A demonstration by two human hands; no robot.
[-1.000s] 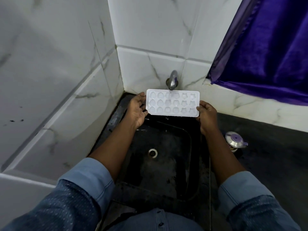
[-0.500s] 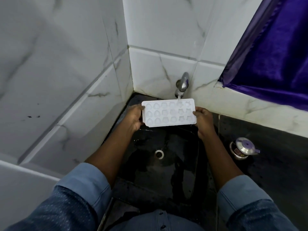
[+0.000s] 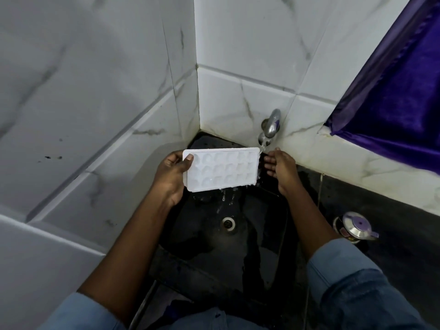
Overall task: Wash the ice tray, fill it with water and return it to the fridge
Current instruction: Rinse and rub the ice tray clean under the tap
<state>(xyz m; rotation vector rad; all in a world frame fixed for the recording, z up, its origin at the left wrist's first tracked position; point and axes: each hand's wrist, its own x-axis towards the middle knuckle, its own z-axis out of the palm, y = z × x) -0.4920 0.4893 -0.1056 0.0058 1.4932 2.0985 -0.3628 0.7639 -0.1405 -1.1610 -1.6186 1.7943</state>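
A white ice tray (image 3: 221, 169) with several shaped moulds is held over the black sink (image 3: 266, 253), tilted toward me. My left hand (image 3: 171, 177) grips its left end, thumb on top. Water runs from the steel tap (image 3: 270, 128) onto the tray's far right corner and spills off its near edge into the sink. My right hand (image 3: 278, 166) is off the tray, just to its right under the tap, fingers extended toward the stream.
White marble-look tiled walls close in on the left and behind the sink. The drain (image 3: 228, 222) lies in the sink's middle. A steel lidded pot (image 3: 356, 227) stands on the dark counter (image 3: 392, 234) to the right. A purple curtain (image 3: 400, 98) hangs at upper right.
My right hand let go of the tray's right end and now sits beside it under the tap. The tray shifted left and tilted, and water now pours off its near edge.
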